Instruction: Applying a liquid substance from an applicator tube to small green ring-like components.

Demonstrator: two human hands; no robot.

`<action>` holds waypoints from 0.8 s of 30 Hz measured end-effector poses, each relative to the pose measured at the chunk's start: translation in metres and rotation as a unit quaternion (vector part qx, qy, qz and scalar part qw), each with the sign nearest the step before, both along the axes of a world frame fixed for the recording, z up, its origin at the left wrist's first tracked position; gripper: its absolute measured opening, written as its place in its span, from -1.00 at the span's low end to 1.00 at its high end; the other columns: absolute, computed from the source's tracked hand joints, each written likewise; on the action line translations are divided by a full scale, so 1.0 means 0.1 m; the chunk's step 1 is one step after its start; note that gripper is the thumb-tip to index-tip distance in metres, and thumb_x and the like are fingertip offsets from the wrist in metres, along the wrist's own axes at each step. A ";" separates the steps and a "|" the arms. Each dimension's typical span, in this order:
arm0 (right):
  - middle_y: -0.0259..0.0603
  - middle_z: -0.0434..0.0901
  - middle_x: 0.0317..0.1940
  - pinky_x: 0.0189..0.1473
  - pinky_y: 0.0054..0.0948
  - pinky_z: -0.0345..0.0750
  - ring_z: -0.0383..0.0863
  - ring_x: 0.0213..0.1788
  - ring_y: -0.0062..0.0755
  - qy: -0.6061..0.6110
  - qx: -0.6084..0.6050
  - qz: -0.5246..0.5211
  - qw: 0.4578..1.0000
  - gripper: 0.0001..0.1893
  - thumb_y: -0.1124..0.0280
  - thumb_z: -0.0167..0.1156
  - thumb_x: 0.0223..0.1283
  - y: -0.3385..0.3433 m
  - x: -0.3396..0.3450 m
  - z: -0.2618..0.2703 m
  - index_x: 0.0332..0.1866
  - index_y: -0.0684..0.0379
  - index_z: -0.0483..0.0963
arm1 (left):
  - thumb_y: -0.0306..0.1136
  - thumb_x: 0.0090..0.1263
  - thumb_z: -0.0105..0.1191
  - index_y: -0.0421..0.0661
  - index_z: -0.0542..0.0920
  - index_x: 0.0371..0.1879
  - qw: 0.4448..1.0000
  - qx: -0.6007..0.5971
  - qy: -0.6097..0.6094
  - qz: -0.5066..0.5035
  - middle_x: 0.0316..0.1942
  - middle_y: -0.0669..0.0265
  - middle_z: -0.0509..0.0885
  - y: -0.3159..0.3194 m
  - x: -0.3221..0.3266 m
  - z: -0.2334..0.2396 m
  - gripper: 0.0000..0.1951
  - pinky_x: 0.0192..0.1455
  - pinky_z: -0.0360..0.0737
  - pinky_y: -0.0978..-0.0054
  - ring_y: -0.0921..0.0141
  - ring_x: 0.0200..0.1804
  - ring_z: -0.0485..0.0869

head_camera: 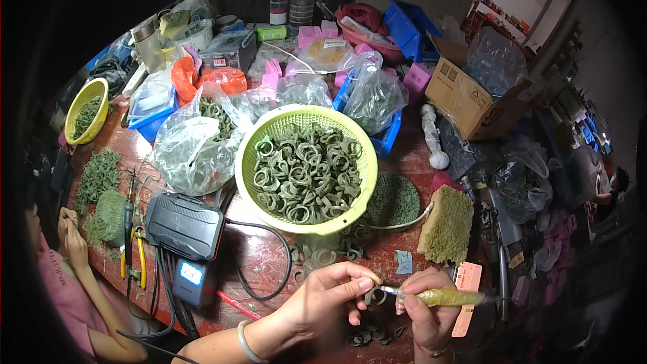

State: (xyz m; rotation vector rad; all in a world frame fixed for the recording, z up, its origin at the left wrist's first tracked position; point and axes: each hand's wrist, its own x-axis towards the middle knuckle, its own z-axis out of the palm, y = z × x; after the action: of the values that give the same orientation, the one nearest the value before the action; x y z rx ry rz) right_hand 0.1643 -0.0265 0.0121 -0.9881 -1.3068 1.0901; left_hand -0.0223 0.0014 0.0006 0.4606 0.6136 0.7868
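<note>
Between thumb and fingers, my left hand (338, 288) pinches a small grey-green ring (375, 296), perhaps of wax. My right hand (427, 301) grips a hand tool (450, 297) by its yellow wrapped handle. The tool's metal tip meets the ring's right side; its exact shape is too small to tell. Below my hands, a few loose ring pieces (376, 336) lie on the worn red table (202, 321). Beyond my hands stands a pale yellow plastic colander (371, 162) heaped with similar rings (308, 172). More rings (323, 250) lie by its near edge.
A yellow sponge-like block (446, 225) and a round green pad (394, 199) lie right of the colander. Left are a black device (186, 220) with cables, yellow-handled pliers (141, 263) and a red pen (237, 305). Another person's hands (71, 232) work at far left. A cardboard box (460, 91) stands back right.
</note>
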 end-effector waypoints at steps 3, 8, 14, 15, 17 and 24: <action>-0.15 0.52 -0.39 -0.39 -0.65 0.42 0.46 -0.47 -0.61 -0.023 0.086 -0.024 0.996 -0.89 0.62 0.14 0.14 0.03 -0.02 0.00 -0.23 0.33 0.42 | -0.39 0.42 0.05 -0.20 0.59 -0.14 1.000 -0.009 -0.010 0.002 -0.35 0.32 0.59 0.00 0.00 0.02 -0.84 -0.46 0.53 0.63 0.53 -0.34 0.55; -0.17 0.55 -0.42 -0.40 -0.65 0.43 0.50 -0.47 -0.62 0.000 0.032 -0.011 0.999 -0.88 0.62 0.17 0.16 0.02 -0.03 0.00 -0.21 0.35 0.43 | -0.39 0.41 0.06 -0.19 0.58 -0.13 1.000 -0.021 -0.012 0.007 -0.34 0.31 0.60 -0.01 0.00 0.01 -0.83 -0.45 0.51 0.63 0.53 -0.34 0.54; -0.15 0.60 -0.40 -0.45 -0.69 0.49 0.57 -0.49 -0.62 -0.004 -0.015 -0.034 0.999 -0.81 0.49 0.30 0.15 -0.05 0.00 0.01 -0.23 0.37 0.49 | -0.40 0.42 0.04 -0.19 0.58 -0.13 0.999 -0.001 -0.023 0.039 -0.35 0.32 0.60 -0.01 0.01 -0.01 -0.84 -0.45 0.52 0.62 0.53 -0.34 0.55; -0.15 0.61 -0.41 -0.46 -0.70 0.50 0.57 -0.51 -0.62 -0.050 -0.001 -0.043 0.998 -0.79 0.45 0.33 0.14 -0.05 0.01 -0.02 -0.24 0.37 0.51 | -0.40 0.42 0.04 -0.19 0.58 -0.13 0.999 -0.001 -0.023 0.039 -0.35 0.32 0.60 -0.01 0.01 -0.02 -0.84 -0.45 0.52 0.62 0.53 -0.34 0.55; -0.17 0.61 -0.45 -0.48 -0.71 0.51 0.57 -0.53 -0.63 -0.034 -0.013 -0.049 0.998 -0.80 0.44 0.33 0.15 -0.06 0.01 0.03 -0.26 0.36 0.52 | -0.41 0.43 0.03 -0.19 0.58 -0.13 0.999 0.003 -0.018 0.049 -0.34 0.32 0.61 -0.02 0.02 -0.04 -0.84 -0.43 0.53 0.62 0.53 -0.33 0.56; -0.21 0.60 -0.56 -0.53 -0.70 0.52 0.56 -0.58 -0.66 0.016 -0.068 -0.054 0.996 -0.80 0.41 0.28 0.20 -0.03 -0.03 0.09 -0.25 0.37 0.52 | -0.41 0.43 0.03 -0.17 0.58 -0.12 0.998 0.019 -0.016 0.062 -0.32 0.32 0.61 -0.02 0.00 -0.02 -0.85 -0.41 0.55 0.63 0.54 -0.33 0.56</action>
State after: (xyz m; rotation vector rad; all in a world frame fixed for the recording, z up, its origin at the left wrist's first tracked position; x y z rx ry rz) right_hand 0.1609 -0.0295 0.0209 -1.1252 -1.1507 1.1188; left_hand -0.0219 -0.0002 -0.0013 0.4458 0.6019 0.9233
